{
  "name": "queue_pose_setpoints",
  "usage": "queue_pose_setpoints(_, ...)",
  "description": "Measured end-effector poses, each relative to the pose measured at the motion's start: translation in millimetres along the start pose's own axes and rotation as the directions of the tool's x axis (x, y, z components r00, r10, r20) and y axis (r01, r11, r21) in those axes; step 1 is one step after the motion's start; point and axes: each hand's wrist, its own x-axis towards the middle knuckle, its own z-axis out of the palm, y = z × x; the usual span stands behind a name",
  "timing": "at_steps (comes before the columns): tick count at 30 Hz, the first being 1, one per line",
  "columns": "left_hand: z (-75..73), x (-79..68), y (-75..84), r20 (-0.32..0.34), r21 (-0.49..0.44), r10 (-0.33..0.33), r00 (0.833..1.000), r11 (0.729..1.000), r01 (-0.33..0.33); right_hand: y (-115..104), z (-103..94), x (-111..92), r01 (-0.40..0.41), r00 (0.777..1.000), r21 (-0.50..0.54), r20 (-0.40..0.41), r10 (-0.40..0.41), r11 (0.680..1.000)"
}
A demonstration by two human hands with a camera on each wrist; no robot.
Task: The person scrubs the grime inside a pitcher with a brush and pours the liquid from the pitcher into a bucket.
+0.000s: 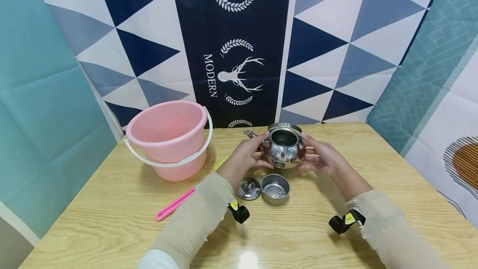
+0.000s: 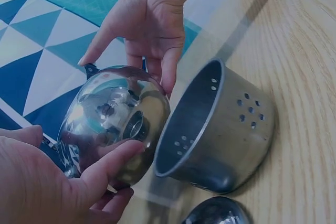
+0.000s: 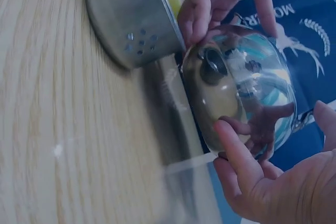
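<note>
Both hands hold a shiny steel teapot point(image 1: 284, 155) above the table, its lidless mouth visible in the head view. My left hand point(image 1: 248, 155) grips it on the spout side, thumb near the rim and fingers against the lower body. On the opposite side my right hand point(image 1: 322, 157) supports it with thumb up top and fingers spread below. The handle point(image 1: 285, 126) lies at the far rim. Below the pot sit a perforated steel strainer cup point(image 2: 236, 129) and a round lid with a knob point(image 1: 249, 189). In the right wrist view, fingertips press the teapot's rounded side point(image 3: 231, 93).
A pink bucket point(image 1: 168, 161) with a white handle stands at the back left. A pink-handled tool point(image 1: 175, 204) lies partly beneath my left forearm, near a yellow piece point(image 1: 221, 162). Patterned cloth point(image 1: 235, 24) hangs behind the wooden table point(image 1: 298, 227).
</note>
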Motion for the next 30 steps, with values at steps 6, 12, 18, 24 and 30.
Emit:
queue_pose_setpoints(6, -0.6, -6.8, 7.2, 0.014, 0.004, 0.022, 1.000, 1.000, -0.022, -7.2, 7.2, -6.3, 0.021, 1.000, -0.012, -0.006, -0.022, 1.000)
queue_pose_setpoints(12, -2.9, -16.2, 15.7, 0.024, 0.019, 0.050, 0.998, 0.999, -0.050, -15.8, 15.8, -12.3, 0.042, 0.999, -0.047, 0.011, -0.042, 0.998)
queue_pose_setpoints(18, -6.1, -26.5, 25.5, 0.010, -0.007, 0.054, 0.999, 0.999, -0.053, -25.2, 25.4, -18.2, 0.066, 0.997, -0.087, 0.043, -0.062, 0.994)
queue_pose_setpoints(24, -9.5, -37.2, 36.6, 0.042, 0.036, 0.079, 0.996, 0.996, -0.081, -34.3, 35.2, -22.4, 0.093, 0.994, -0.120, 0.063, -0.086, 0.988)
queue_pose_setpoints(30, -12.2, -47.6, 47.0, 0.046, 0.031, 0.102, 0.994, 0.994, -0.103, -44.6, 45.5, -24.7, 0.122, 0.990, -0.141, 0.088, -0.111, 0.982)
